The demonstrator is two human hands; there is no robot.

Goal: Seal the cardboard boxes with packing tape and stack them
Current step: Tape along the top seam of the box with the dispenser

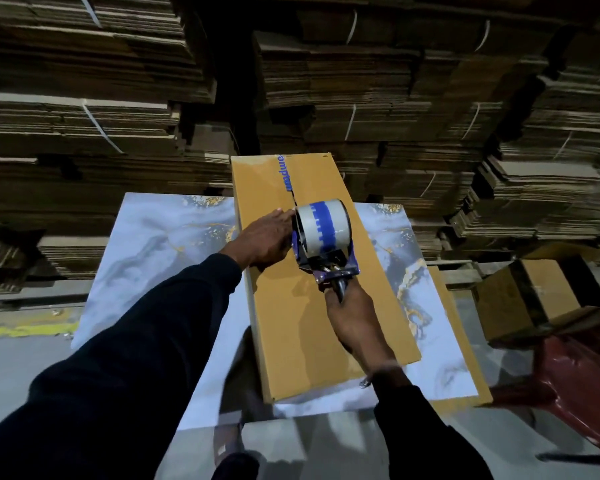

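A long brown cardboard box (284,317) lies lengthwise on a marble-patterned table top (160,244). Blue-printed tape (284,174) runs along the far half of its centre seam. My right hand (354,323) grips the handle of a blue tape dispenser (323,237) that carries a white and blue roll and sits on the seam near the box's middle. My left hand (265,237) rests flat on the box top just left of the dispenser, fingers straight.
Tall stacks of flattened cardboard (361,81) fill the background. A second brown box (530,296) sits on a red plastic stool (575,375) at the right. A cardboard sheet (465,341) pokes out under the table top's right edge. Grey floor lies below.
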